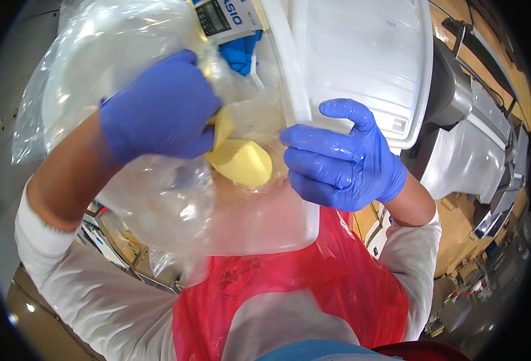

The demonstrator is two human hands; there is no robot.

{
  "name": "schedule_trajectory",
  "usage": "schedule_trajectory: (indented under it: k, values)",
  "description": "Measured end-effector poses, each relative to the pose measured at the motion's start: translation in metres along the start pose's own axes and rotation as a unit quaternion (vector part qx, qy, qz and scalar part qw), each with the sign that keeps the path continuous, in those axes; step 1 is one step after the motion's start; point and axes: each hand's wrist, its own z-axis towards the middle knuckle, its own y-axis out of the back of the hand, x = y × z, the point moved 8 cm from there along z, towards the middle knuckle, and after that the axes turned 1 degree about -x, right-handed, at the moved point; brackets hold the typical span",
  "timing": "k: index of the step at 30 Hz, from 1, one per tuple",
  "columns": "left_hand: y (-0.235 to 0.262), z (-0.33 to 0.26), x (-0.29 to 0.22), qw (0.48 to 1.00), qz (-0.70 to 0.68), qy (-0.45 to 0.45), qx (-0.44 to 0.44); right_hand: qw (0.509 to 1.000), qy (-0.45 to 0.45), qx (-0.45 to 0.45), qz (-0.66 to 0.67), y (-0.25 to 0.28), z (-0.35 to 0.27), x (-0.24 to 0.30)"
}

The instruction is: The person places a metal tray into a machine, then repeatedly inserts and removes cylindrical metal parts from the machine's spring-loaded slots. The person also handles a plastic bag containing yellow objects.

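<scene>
In a blue-purple glove, my left hand (163, 108) is closed around the handle of a yellow scoop (241, 163). The scoop's broad rounded head lies low over a translucent plastic tub (259, 225). Clear plastic bag film (157, 195) bunches beside and beneath my left hand, hiding part of the tub. My right hand (344, 157), gloved alike and shiny wet, is over the tub's right side. Its thumb sticks up, apart from loosely curled fingers, and nothing shows between them. Whether those fingers touch the tub I cannot tell.
A large white lidded bin (362, 54) stands at the far right. Beyond the tub are a calculator packet (223, 18) and blue cloth-like material (240, 53). Grey metal equipment (467, 156) is off to the right. My red plastic apron (338, 265) hangs close to the tub.
</scene>
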Motion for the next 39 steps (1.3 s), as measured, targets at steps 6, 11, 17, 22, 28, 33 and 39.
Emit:
schedule_trajectory:
  k: [6, 11, 17, 22, 28, 33, 39]
  values:
    - [-0.027, 0.043, 0.025, 0.974, 0.15, 0.016, -0.167, 1.0, 0.013, 0.002, 0.012, -0.001, -0.002, -0.002]
    - [-0.052, 0.059, 0.018, 0.983, 0.179, 0.028, 0.021, 0.999, 0.014, 0.034, 0.003, -0.001, -0.005, 0.0]
    - [-0.052, 0.027, 0.001, 0.985, 0.086, 0.016, 0.148, 0.999, 0.016, 0.009, 0.026, -0.001, -0.003, 0.001]
    - [-0.064, 0.031, -0.014, 0.986, 0.138, -0.08, 0.054, 0.999, 0.01, 0.011, 0.038, -0.003, -0.008, -0.001]
    - [-0.071, 0.025, -0.009, 1.0, -0.002, -0.019, -0.003, 0.999, 0.026, 0.03, 0.013, -0.005, -0.005, 0.001]
    - [-0.1, 0.035, -0.006, 0.994, 0.041, -0.004, 0.099, 1.0, 0.018, 0.011, 0.022, -0.008, -0.003, 0.0]
    - [-0.064, 0.053, -0.007, 0.98, 0.187, -0.059, -0.018, 0.997, 0.03, 0.056, 0.04, -0.004, -0.001, 0.0]
